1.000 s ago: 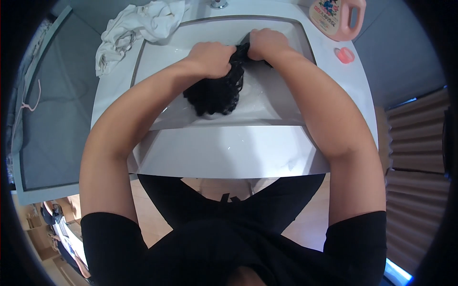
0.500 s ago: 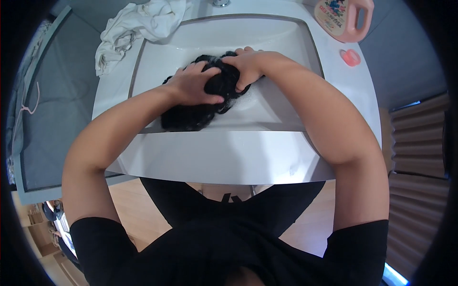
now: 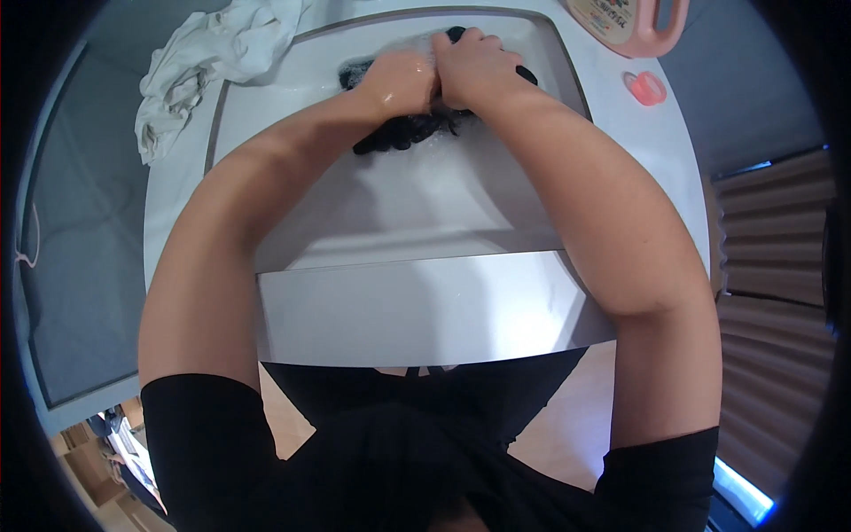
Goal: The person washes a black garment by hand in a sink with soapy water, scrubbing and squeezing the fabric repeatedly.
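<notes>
Black wet cloth [image 3: 401, 133], bunched up with some suds about it, lies in the far part of the white sink [image 3: 399, 204]. My left hand [image 3: 403, 80] is closed like a fist on the left part of it, its back wet. Right beside it, touching, my right hand [image 3: 479, 66] has its fingers curled over the cloth's right part. Much of the cloth is hidden beneath both hands, so I cannot tell what kind of garment it is.
White crumpled cloth [image 3: 208, 71] rests on the counter at the far left. A pink jug-like bottle with a handle [image 3: 620, 31] stands at the far right, with a pink cap [image 3: 645, 88] near it. The counter's front edge [image 3: 443, 310] runs before my body.
Both hands have moved to the far side of the sink, taking the black cloth with them. My left hand, earlier spread over it, is now closed. The cloth is more tightly bunched.
</notes>
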Action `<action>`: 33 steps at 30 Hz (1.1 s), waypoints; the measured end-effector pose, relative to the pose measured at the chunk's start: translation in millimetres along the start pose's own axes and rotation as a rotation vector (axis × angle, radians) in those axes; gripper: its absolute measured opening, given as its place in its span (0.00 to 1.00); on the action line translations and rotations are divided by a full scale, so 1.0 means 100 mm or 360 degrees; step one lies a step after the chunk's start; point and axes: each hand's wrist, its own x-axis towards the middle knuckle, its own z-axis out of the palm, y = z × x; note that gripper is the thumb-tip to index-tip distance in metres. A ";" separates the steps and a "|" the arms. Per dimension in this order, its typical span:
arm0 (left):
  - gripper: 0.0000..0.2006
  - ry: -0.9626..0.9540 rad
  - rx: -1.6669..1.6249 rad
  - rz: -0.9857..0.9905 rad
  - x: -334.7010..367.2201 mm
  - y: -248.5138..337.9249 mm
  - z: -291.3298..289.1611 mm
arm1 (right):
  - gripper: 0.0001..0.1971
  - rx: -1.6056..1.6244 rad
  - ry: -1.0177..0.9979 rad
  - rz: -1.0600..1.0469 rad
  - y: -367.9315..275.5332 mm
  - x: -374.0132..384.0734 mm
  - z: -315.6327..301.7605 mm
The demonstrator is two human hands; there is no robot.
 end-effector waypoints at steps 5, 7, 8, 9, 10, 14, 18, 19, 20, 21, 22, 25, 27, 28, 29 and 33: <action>0.10 0.0066 0.0031 0.0025 0.16 0.03 -0.05 | 0.28 0.0137 0.0072 0.0059 0.05 0.01 -0.02; 0.14 -0.0099 0.0022 -0.0062 0.12 0.06 -0.21 | 0.28 0.0209 0.0135 -0.0010 0.17 0.04 -0.05; 0.18 -0.0178 -0.0123 -0.0105 0.05 0.08 -0.28 | 0.27 0.0183 0.0042 -0.0090 0.23 0.07 -0.06; 0.21 -0.0256 -0.0270 -0.0146 -0.01 0.09 -0.36 | 0.27 0.0157 -0.0052 -0.0169 0.28 0.08 -0.05; 0.29 -0.0370 -0.0404 -0.0129 -0.15 -0.09 -0.33 | 0.26 0.0097 0.0000 -0.0195 0.19 0.07 -0.07; 0.47 -0.0461 -0.0372 -0.0125 -1.00 -0.27 -0.43 | 0.28 0.0028 -0.0204 -0.0264 0.08 -0.01 -0.16; 0.48 -0.0746 -0.0362 -0.0242 -1.52 -0.28 -0.54 | 0.35 -0.0059 -0.0346 -0.0747 -0.03 -0.11 -0.06; 0.47 -0.0757 -0.0391 -0.0249 -1.64 -0.27 -0.65 | 0.39 0.0051 -0.0426 -0.0912 -0.06 -0.18 -0.07; 0.47 -0.0745 -0.0400 -0.0236 -1.70 -0.25 -0.77 | 0.41 0.0127 -0.0514 -0.1036 -0.08 -0.19 -0.04; 0.46 -0.0894 -0.0389 -0.0240 -1.74 -0.25 -0.90 | 0.44 0.0206 -0.0602 -0.1155 -0.10 -0.20 0.01; 0.44 -0.1039 -0.0375 -0.0251 -1.81 -0.26 -1.01 | 0.47 0.0299 -0.0609 -0.1262 -0.15 -0.23 0.07; 0.41 -0.0953 -0.0556 -0.0272 -2.08 -0.37 -1.10 | 0.48 0.0379 -0.0308 -0.1373 -0.37 -0.48 0.22; 0.41 -0.0843 -0.0650 -0.0223 -2.04 -0.39 -1.11 | 0.47 0.0365 -0.0052 -0.1361 -0.31 -0.42 0.43; 0.42 -0.0773 -0.0688 -0.0226 -2.02 -0.39 -1.06 | 0.46 0.0366 0.0184 -0.1355 -0.29 -0.44 0.51; 0.43 -0.0703 -0.0726 -0.0230 -2.01 -0.39 -1.00 | 0.46 0.0366 0.0171 -0.1344 -0.29 -0.42 0.57; 0.50 -0.0529 -0.0472 -0.0209 -2.04 -0.33 -0.87 | 0.42 0.0383 0.0397 -0.1436 -0.29 -0.26 0.65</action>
